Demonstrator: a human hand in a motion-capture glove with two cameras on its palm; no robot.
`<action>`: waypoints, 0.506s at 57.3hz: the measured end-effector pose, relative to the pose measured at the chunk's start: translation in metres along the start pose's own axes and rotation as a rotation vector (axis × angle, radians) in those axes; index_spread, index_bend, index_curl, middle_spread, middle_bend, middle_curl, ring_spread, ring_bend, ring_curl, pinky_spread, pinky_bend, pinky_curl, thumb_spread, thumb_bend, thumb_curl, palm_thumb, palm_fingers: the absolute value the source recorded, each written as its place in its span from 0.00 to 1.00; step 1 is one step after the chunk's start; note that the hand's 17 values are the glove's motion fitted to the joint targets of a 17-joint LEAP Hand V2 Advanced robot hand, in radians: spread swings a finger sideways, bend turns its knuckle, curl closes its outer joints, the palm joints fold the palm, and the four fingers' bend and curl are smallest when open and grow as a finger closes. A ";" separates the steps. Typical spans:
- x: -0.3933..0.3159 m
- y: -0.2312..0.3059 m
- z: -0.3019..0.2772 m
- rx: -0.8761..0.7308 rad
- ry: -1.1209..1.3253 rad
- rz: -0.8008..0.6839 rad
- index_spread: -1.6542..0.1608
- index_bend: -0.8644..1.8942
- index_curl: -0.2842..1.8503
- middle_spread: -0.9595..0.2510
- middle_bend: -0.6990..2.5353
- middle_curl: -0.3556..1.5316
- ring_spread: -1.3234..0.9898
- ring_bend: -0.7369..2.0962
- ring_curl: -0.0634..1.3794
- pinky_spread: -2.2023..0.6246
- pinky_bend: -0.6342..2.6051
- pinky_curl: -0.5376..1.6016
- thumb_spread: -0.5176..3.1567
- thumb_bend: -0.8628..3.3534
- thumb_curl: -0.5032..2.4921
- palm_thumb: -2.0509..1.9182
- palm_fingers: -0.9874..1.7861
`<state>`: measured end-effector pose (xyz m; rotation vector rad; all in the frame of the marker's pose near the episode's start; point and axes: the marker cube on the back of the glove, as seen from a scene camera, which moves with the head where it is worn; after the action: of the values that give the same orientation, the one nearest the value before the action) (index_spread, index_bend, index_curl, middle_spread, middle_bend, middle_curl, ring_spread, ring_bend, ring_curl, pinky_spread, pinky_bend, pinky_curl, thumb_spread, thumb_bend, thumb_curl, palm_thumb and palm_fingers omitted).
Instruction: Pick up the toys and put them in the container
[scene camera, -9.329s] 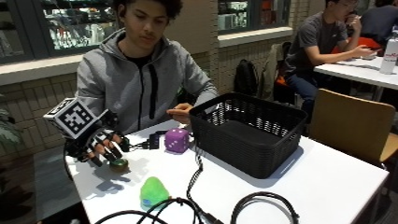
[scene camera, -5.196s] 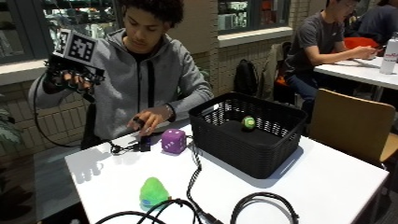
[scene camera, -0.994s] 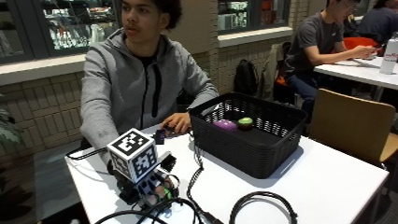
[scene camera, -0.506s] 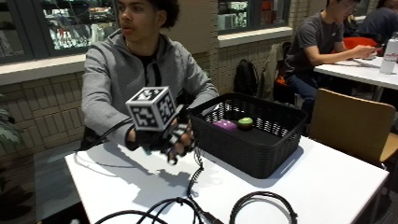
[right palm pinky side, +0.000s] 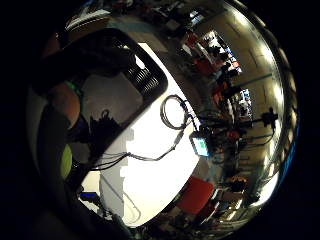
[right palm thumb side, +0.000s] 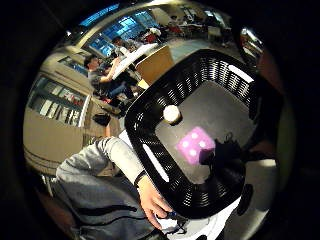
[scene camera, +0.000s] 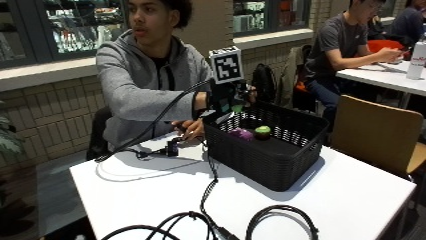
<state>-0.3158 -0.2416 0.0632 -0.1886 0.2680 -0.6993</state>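
Two toys already lie inside the container (scene camera: 266, 150), and a third is at the right hand (scene camera: 229, 102), which hangs over the container's near rim.

1. Surface (scene camera: 346, 195): white, and it carries the container near its middle along with loose black cables (scene camera: 200, 222).

2. Container: a black slotted plastic basket with open top and upright walls. It looks light and somewhat flexible. The person's bare hand (scene camera: 190, 129) rests on the surface just beside its wall, which should keep it from sliding.

3. Purple die (right palm thumb side: 195, 144): lies on the container floor, white pips facing up. It appears soft or foam-like, light and not fragile. Flat opposing faces are the natural place to take hold.

4. Green toy (scene camera: 237, 107): only a small part shows, at the underside of the gloved hand, above the container. The grip appears clamped on this toy, fingers curled round it. Its form is mostly hidden. It is probably light and slightly yielding, so a short drop into the container carries little risk.

5. Small ball (scene camera: 262, 132): green in the outside view, resting on the container floor just beside the purple die. It is round and smooth and will likely roll if nudged.

Writing: no brand, label or legible text is visible on the container or on any toy.
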 end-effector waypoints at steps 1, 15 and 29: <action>-0.003 -0.003 0.001 -0.006 -0.003 -0.004 0.78 0.56 0.50 0.55 0.35 0.75 0.38 0.66 0.60 0.64 0.56 0.50 0.55 0.30 0.43 0.71 0.58; -0.008 -0.012 0.011 -0.036 -0.066 -0.017 0.77 0.58 0.56 0.53 0.35 0.80 0.38 0.65 0.63 0.64 0.57 0.52 0.56 0.30 0.45 0.71 0.49; 0.013 0.016 0.014 -0.075 -0.125 0.036 0.75 0.46 0.47 0.68 0.26 0.67 0.47 0.42 0.48 0.74 0.50 0.47 0.52 0.22 0.36 0.59 0.25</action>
<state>-0.2922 -0.2364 0.0704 -0.2975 0.1781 -0.6395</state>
